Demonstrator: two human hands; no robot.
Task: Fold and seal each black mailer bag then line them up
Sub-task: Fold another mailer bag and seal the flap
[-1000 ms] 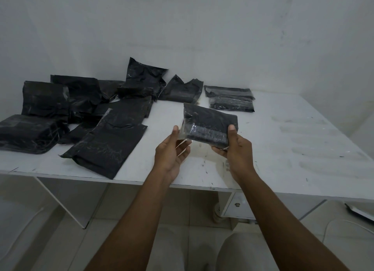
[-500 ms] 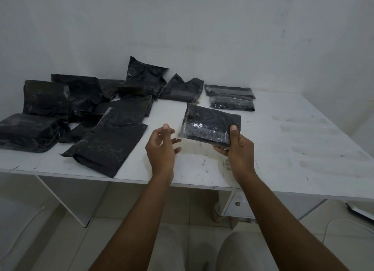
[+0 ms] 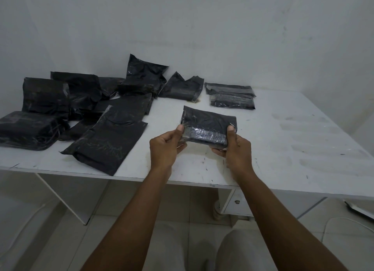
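Note:
A folded black mailer bag is held up above the white table, flap side toward me. My left hand grips its left end, thumb on the front. My right hand grips its right end, thumb pressed on the glossy flap strip. Two folded bags lie stacked at the back of the table, right of centre. A heap of several unfolded black bags covers the left half, the nearest one lying close to the front edge.
White walls close in behind the table and on its right. The table's front edge runs just under my wrists, with a white leg and a small cabinet below. A pale cable lies on the tiled floor.
My left hand, which had let go and hovered apart half a second ago, has come back and taken the bag's left end. The bag sits slightly higher and more level.

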